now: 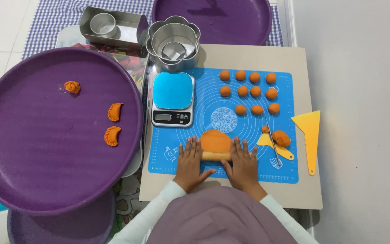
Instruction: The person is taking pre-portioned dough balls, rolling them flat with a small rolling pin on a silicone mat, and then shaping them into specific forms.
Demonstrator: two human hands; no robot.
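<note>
Blue mat [249,171] on beige board [303,190], white floor [362,68]

A home baking corner, probably on the floor: white tiles are showing around a low bench [294,190] carrying a blue pastry mat [290,171], kitchen scale [173,97] and metal cutters [174,43].

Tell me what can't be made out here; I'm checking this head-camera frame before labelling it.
- Rolling pin: ends hidden under the left hand and right hand.
- Scale display: too small to read.
- Far purple tray: cut off by the top edge.
- Lower purple tray: cut off by the bottom edge.
</note>
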